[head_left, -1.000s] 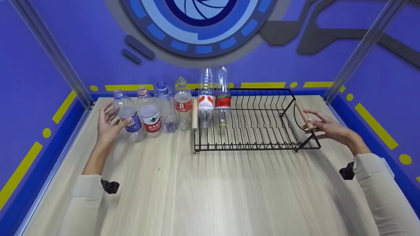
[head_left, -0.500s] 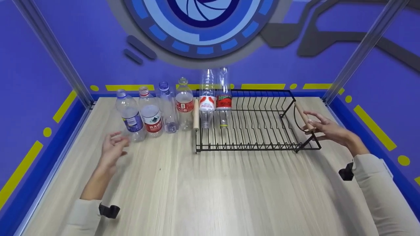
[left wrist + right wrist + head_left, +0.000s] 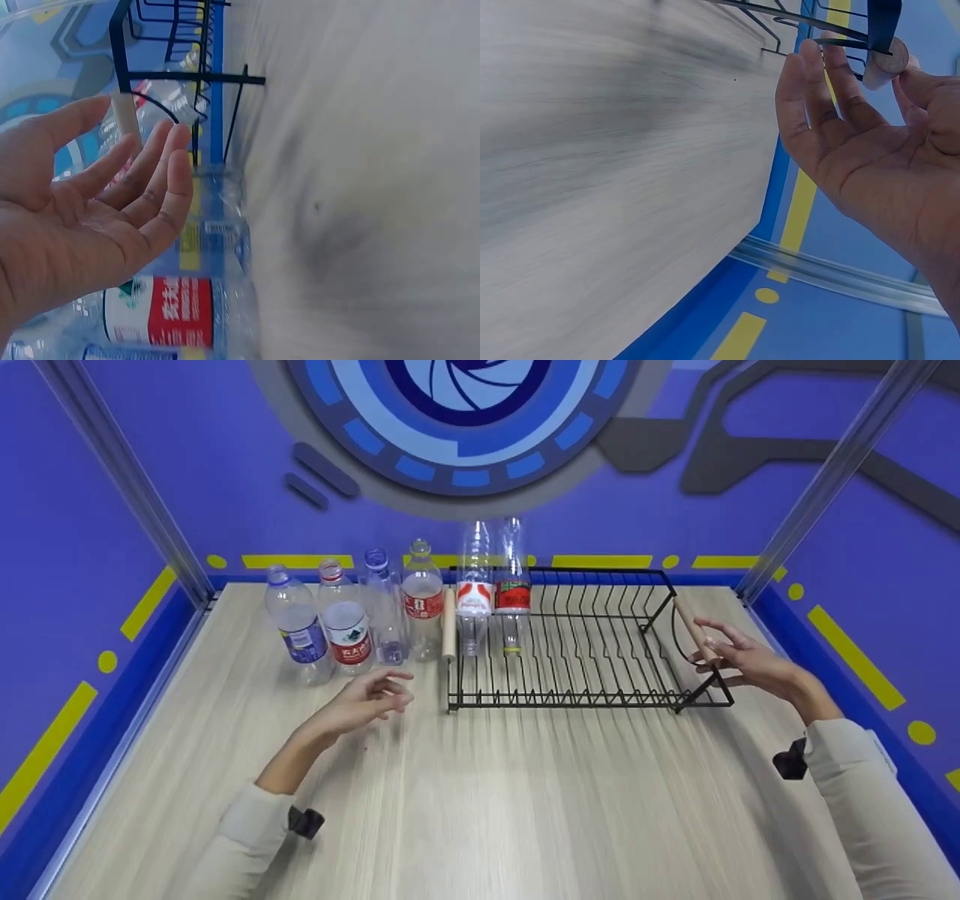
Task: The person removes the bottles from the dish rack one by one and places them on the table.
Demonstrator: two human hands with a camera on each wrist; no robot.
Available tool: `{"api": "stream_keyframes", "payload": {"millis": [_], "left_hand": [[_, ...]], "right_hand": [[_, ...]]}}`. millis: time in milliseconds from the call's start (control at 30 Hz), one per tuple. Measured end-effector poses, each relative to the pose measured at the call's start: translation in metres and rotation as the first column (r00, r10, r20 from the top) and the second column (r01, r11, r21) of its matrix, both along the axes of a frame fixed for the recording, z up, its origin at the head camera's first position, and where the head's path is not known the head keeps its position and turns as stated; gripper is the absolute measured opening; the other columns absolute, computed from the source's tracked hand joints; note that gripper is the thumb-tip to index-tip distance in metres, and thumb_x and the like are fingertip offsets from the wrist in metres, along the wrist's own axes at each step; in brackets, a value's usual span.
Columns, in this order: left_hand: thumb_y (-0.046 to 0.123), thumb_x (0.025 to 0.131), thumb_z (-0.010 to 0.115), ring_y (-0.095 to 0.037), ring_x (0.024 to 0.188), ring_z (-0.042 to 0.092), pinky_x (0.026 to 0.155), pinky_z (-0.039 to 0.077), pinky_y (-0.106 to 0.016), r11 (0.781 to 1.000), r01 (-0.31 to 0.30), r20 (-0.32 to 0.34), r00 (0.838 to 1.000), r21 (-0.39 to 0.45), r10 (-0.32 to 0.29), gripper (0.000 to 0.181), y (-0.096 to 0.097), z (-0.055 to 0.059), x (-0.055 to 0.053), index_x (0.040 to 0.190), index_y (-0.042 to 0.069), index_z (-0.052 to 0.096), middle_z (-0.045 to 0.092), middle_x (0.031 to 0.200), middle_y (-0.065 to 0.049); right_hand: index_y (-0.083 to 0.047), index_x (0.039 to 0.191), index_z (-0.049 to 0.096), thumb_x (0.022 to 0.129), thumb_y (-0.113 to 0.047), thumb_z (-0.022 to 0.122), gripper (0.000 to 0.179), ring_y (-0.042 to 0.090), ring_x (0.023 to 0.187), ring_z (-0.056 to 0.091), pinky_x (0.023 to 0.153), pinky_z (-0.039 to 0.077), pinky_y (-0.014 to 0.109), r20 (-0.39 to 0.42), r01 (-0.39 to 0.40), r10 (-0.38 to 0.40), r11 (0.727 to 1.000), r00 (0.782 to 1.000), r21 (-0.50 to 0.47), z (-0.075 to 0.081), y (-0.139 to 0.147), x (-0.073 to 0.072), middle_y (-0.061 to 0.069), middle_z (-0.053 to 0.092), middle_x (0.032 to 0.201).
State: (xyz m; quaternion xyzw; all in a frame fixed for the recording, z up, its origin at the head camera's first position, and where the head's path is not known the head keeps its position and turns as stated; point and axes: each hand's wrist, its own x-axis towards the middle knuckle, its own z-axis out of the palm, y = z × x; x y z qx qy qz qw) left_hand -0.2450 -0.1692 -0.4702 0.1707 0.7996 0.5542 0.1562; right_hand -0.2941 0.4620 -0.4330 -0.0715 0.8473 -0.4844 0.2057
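Note:
My left hand (image 3: 352, 706) hovers over the table in front of the bottles, its fingers loosely bent around nothing. Its palm and fingers (image 3: 172, 180) also show in the left wrist view. Standing in a row on the left are a purple-label bottle (image 3: 304, 641), a red-and-white-label bottle (image 3: 348, 634), a clear bottle with a purple neck (image 3: 386, 619) and a red-label bottle (image 3: 423, 604). My right hand (image 3: 750, 661) holds the right wooden handle (image 3: 697, 631) of a black wire dish rack (image 3: 577, 706) between thumb and fingers.
Two more clear bottles, one with a white-and-red label (image 3: 474, 600) and one with a red-and-green label (image 3: 513, 596), stand at the rack's left end. Another wooden handle (image 3: 448, 624) faces the row. Blue walls enclose the wooden table (image 3: 525, 810).
My left hand has come away from the purple-label bottle, first toward me, then to the right. The right hand stays at the rack's handle.

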Motion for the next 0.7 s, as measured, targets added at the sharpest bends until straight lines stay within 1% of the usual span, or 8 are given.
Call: {"api": "stream_keyframes", "payload": {"millis": [33,133,267,333,400,533,633,700], "left_hand": [[0.018,0.103,0.062,-0.017,0.098,0.065,0.085,0.053,-0.035,1.0,0.002,-0.007,1.0,0.01,-0.002,0.05,0.005,0.001,-0.003,0.147,-0.001,0.046,0.063,0.127,-0.03],[0.017,0.103,0.061,-0.022,0.101,0.066,0.086,0.053,-0.036,0.999,0.006,-0.023,1.0,0.034,-0.005,0.054,0.019,0.005,-0.011,0.151,0.005,0.041,0.061,0.13,-0.03],[0.02,0.102,0.062,-0.031,0.111,0.065,0.087,0.052,-0.034,0.999,0.012,-0.015,1.0,0.04,-0.011,0.066,0.04,0.009,-0.019,0.16,0.018,0.031,0.055,0.137,-0.025],[0.023,0.101,0.064,-0.031,0.112,0.064,0.088,0.053,-0.035,0.999,0.005,-0.011,1.0,0.043,-0.005,0.071,0.049,0.008,-0.023,0.162,0.023,0.027,0.054,0.138,-0.023],[0.025,0.101,0.065,-0.029,0.11,0.063,0.088,0.054,-0.036,0.999,-0.017,-0.005,1.0,0.048,0.017,0.074,0.057,0.007,-0.028,0.163,0.026,0.025,0.055,0.135,-0.021],[0.027,0.101,0.065,-0.022,0.103,0.063,0.084,0.054,-0.035,0.997,-0.044,0.012,0.999,0.071,0.043,0.074,0.063,0.001,-0.036,0.163,0.027,0.025,0.058,0.126,-0.018],[0.027,0.102,0.063,-0.021,0.101,0.064,0.083,0.055,-0.038,0.996,-0.037,0.033,0.999,0.081,0.034,0.074,0.065,-0.003,-0.039,0.163,0.03,0.022,0.059,0.125,-0.016],[0.028,0.103,0.061,-0.022,0.102,0.064,0.083,0.057,-0.043,0.997,-0.026,0.036,0.999,0.079,0.023,0.074,0.065,-0.002,-0.04,0.164,0.03,0.02,0.059,0.126,-0.017]], "right_hand": [[-0.031,0.164,0.009,0.111,-0.045,0.035,0.061,0.006,0.115,0.066,0.112,0.034,0.072,0.001,0.0,0.0,1.0,1.0,-0.002,0.0,0.0,0.0,-0.018,0.068,0.119],[-0.032,0.164,0.009,0.111,-0.045,0.034,0.06,0.006,0.113,0.067,0.111,0.036,0.071,-0.001,-0.002,0.002,1.0,1.0,-0.013,-0.001,0.0,0.0,-0.018,0.068,0.119],[-0.032,0.164,0.01,0.111,-0.045,0.033,0.059,0.003,0.109,0.067,0.104,0.049,0.054,0.0,0.005,-0.005,1.0,1.0,-0.017,-0.003,-0.001,0.002,-0.019,0.069,0.116],[-0.032,0.164,0.01,0.111,-0.045,0.033,0.059,0.003,0.108,0.068,0.1,0.052,0.045,0.004,0.013,-0.013,1.0,1.0,-0.023,-0.003,-0.001,0.002,-0.019,0.069,0.115],[-0.032,0.164,0.011,0.111,-0.045,0.033,0.059,0.003,0.108,0.068,0.097,0.052,0.041,0.008,0.019,-0.019,0.999,1.0,-0.03,-0.004,-0.001,0.002,-0.019,0.07,0.114],[-0.032,0.163,0.012,0.111,-0.045,0.033,0.058,0.005,0.107,0.068,0.097,0.052,0.041,0.014,0.028,-0.027,0.998,1.0,-0.05,-0.005,-0.002,0.002,-0.019,0.07,0.113],[-0.032,0.164,0.013,0.111,-0.044,0.033,0.058,0.007,0.107,0.068,0.095,0.054,0.038,0.01,0.03,-0.03,0.997,1.0,-0.067,-0.006,-0.001,0.002,-0.017,0.071,0.114],[-0.031,0.164,0.014,0.111,-0.044,0.034,0.058,0.007,0.107,0.068,0.094,0.054,0.034,-0.008,0.032,-0.032,0.997,0.999,-0.077,-0.006,0.0,0.002,-0.016,0.071,0.113]]}}
